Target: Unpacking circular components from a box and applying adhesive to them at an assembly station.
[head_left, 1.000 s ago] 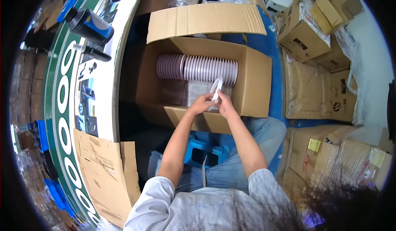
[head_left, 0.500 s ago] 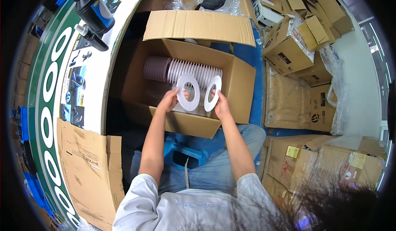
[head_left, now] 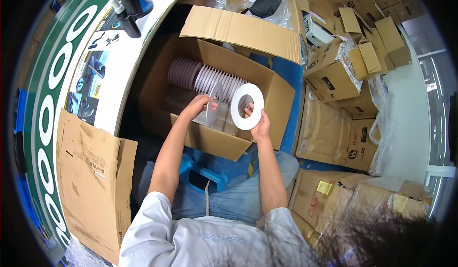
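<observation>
My left hand (head_left: pixel 198 107) pinches a thin greyish ring (head_left: pixel 213 110), which is turned nearly edge-on. A flat white ring (head_left: pixel 247 88) is gripped at its lower right by my right hand (head_left: pixel 261 126), its broad face showing and some fingers visible through the hole. The two rings are apart, above an open cardboard box (head_left: pixel 214 143). Inside that box lies a row of similar rings (head_left: pixel 222 80), with a darker, pinkish-grey stack (head_left: pixel 183 71) at its left end. Clear plastic (head_left: pixel 222 121) shows beneath my hands.
Behind stands another open box with a raised flap (head_left: pixel 238 28), clear plastic and a black pouch (head_left: pixel 266 1). A white tabletop at left bears dark bottles (head_left: pixel 128 21). Cardboard cartons (head_left: pixel 334 76) crowd the right. A blue plastic stool (head_left: pixel 210 177) is between my legs.
The left ring has turned from showing its face to nearly edge-on. The right ring has turned the other way and now shows its broad face. The whole view has tilted somewhat.
</observation>
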A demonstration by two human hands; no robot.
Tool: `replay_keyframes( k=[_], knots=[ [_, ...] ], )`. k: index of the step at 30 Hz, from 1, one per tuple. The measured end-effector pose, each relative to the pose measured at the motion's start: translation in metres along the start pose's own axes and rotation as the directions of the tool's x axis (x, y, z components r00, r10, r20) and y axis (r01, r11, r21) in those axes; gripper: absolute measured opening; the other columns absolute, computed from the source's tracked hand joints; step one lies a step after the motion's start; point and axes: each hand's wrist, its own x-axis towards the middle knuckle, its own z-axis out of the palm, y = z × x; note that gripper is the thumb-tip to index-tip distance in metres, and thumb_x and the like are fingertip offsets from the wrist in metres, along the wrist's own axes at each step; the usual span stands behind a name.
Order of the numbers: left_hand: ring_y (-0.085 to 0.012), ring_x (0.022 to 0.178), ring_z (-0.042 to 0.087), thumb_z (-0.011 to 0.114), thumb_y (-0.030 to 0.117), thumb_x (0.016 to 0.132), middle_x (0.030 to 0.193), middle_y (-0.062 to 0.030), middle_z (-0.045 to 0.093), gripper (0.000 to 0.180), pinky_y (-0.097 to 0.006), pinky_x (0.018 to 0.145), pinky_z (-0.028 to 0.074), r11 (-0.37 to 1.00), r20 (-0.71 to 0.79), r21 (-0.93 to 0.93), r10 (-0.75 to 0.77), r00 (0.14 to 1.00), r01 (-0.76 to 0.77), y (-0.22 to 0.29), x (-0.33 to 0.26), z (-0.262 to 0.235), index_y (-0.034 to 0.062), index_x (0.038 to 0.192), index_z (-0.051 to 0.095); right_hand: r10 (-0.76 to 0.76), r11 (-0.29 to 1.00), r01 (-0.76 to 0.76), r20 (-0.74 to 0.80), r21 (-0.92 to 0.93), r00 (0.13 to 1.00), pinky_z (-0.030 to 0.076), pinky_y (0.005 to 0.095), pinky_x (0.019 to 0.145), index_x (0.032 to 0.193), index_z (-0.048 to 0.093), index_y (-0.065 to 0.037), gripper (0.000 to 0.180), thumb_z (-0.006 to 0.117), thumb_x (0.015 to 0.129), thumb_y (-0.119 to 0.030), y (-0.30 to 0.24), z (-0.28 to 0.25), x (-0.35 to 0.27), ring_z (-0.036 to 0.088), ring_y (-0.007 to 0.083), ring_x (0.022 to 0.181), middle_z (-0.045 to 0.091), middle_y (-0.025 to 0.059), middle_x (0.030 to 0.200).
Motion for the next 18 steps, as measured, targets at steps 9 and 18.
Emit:
replay_keyframes(
  k=[9,18],
  knots=[
    [-0.0198,0.088,0.065,0.051,0.009,0.078,0.101,-0.0173,0.066,0.041,-0.028,0.085,0.049,0.996,-0.077,-0.007,0.089,0.993,-0.09,-0.013,0.01,0.005,-0.0079,0.114,0.05,-0.162,0.735,-0.039,-0.232,-0.677,0.959,0.048,0.0277,0.077,0.098,0.064,0.002,0.024,0.067,0.083,-0.016,-0.015,0.004,-0.003,0.059,0.0135,0.088,0.063,0.0089,0.108],
    [-0.021,0.086,0.065,0.045,-0.001,0.073,0.097,-0.0168,0.066,0.043,-0.028,0.08,0.049,0.998,-0.107,0.045,0.05,0.993,-0.046,-0.01,0.005,-0.005,-0.0091,0.115,0.05,-0.17,0.939,0.18,0.059,-0.293,0.984,0.046,0.0402,0.096,0.131,0.037,0.007,0.053,0.06,0.088,-0.013,-0.055,0.032,-0.005,0.059,0.0304,0.107,0.06,0.0204,0.111]
  ],
)
